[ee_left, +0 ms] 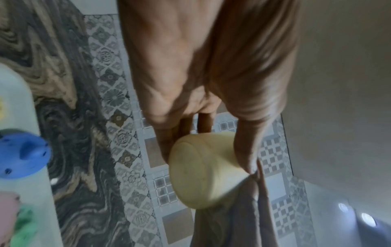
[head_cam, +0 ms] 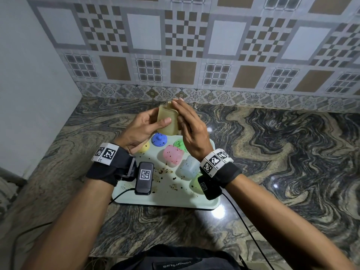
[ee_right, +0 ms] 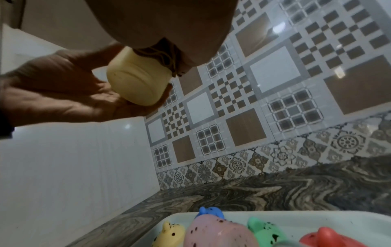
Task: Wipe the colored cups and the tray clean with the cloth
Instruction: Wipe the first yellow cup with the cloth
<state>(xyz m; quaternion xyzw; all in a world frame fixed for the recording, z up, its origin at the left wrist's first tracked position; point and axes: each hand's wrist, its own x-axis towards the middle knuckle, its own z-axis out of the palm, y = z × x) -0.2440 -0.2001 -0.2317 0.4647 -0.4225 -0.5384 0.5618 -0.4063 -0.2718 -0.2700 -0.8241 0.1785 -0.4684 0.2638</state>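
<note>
Nearest, a pale green tray (head_cam: pixel 194 199) on the marbled surface (head_cam: pixel 292 152), flecked with dark brown spots and carrying speckled cups: pink (head_cam: pixel 173 156), pale blue (head_cam: pixel 190 167), green (head_cam: pixel 180 144), yellow (head_cam: pixel 145 147), plus a blue knobbed piece (head_cam: pixel 159 139). All still dirty, by the look of them. Above the tray's far edge, a cream cup (head_cam: pixel 168 121) lifted clear, long axis tilted, base towards the body and mouth away. Gripped from the left by the left hand (head_cam: pixel 142 129), thumb across the wall, fingers curled behind. Pressed against its right side and mouth, the right hand (head_cam: pixel 190 129), fingers closed on a tan cloth (ee_right: pixel 165 56) stuffed at the rim. Cup skin matte, nearly spotless. Both hands equally near; probably a twist of cloth inside next.
</note>
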